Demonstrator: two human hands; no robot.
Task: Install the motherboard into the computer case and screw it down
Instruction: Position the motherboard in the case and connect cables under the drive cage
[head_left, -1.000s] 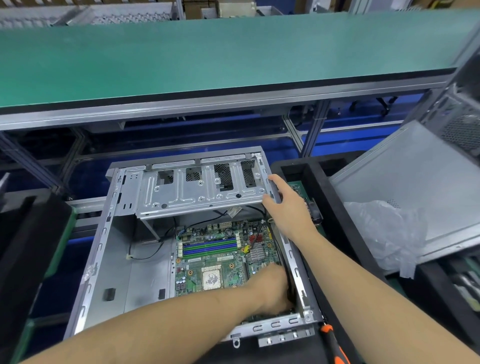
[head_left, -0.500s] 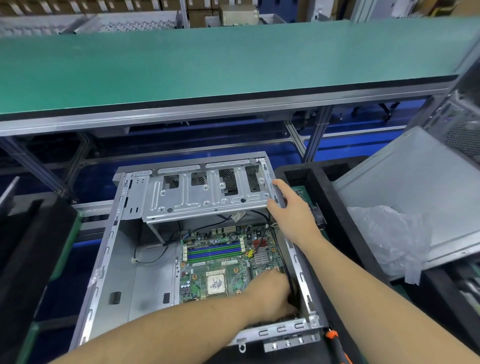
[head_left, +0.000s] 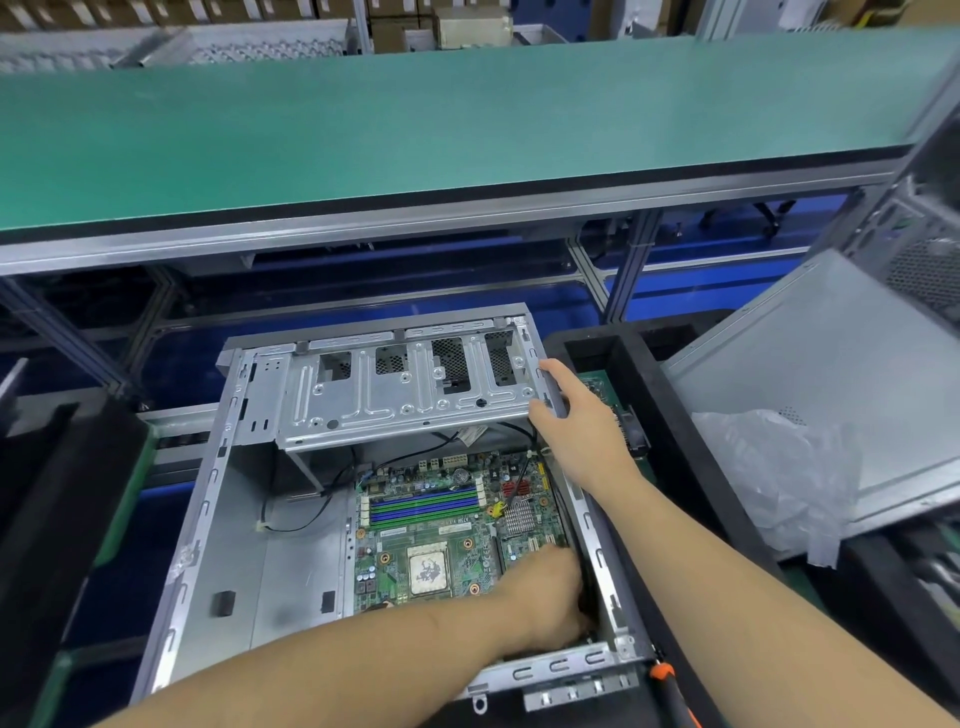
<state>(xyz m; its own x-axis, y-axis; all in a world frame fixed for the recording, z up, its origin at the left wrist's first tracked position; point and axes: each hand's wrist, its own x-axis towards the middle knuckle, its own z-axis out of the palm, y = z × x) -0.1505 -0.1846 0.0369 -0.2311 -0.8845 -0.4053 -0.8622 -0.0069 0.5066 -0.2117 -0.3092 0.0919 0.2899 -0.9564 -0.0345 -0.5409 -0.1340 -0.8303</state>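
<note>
Open computer case (head_left: 218, 525) lies on its side, bare metal floor showing to the left of both hands. Green motherboard (head_left: 431, 540) sits flat inside, in the right half of the case: blue and green memory slots at its far edge, a square CPU socket (head_left: 427, 570) just left of the left hand, a finned heatsink (head_left: 519, 517) between the two hands. Thin black cables (head_left: 311, 512) run from the case floor up toward the drive cage (head_left: 405, 395), which spans the far end of the case above the board. Left hand (head_left: 548, 605) reaches across into the near right corner of the case, knuckles up, fingers curled down at the board's right edge against the case wall; fingertips are hidden, so whether they grip the board or only press it I cannot tell. Right hand (head_left: 579, 415) is beyond it on the case's right rim, thumb on the inner side by the cage corner and fingers wrapped over the outer side, gripping the rim. Right of that hand, a black foam tray (head_left: 670, 415) holds another green board, partly hidden. Near the right forearm, an orange-and-black screwdriver handle (head_left: 670, 686) pokes in at the bottom. Farther right, a grey case side panel (head_left: 831, 364) with crumpled clear plastic (head_left: 769, 478) on it. A green conveyor belt (head_left: 415, 130) runs across beyond everything.
</note>
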